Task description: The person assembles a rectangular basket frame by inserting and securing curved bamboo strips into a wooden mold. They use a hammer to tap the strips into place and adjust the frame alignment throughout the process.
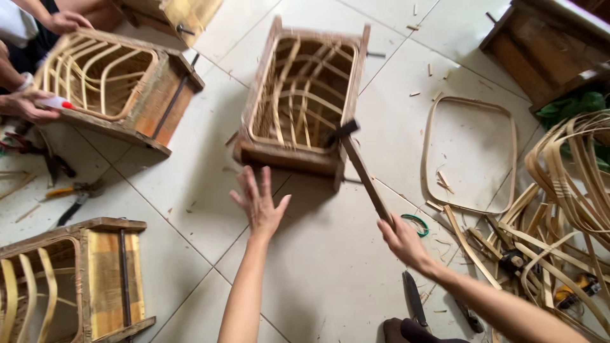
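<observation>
1. Left hand: fingers spread wide, palm down, empty. It hovers just short of the near edge of the wooden mould box, not touching it; reads as poised to steady the box.
2. Right hand: fingers wrapped tight round the end of a long wooden-handled hammer. Gripping at the far end gives reach and swing.
3. Hammer head is dark and sits at the box's near right rim, at or just above the wood; contact can't be confirmed.
4. Mould box is on the tiled floor, centre of view, open side up. Bent rattan strips line the inside as a basket frame, so the box acts as a jig holding the shape.
5. Loose rattan hoop lies flat on the tiles just right of the box, within reach, matching the box opening in shape.
6. Pile of bent rattan strips is far right, stock kept beside the working side. A green-handled tool lies just beside the right hand.
7. Another person's hands work a second mould box at upper left, holding a white bottle with red tip at its rim.
8. A third box sits lower left, untouched. Pliers lie on the floor between them.
</observation>
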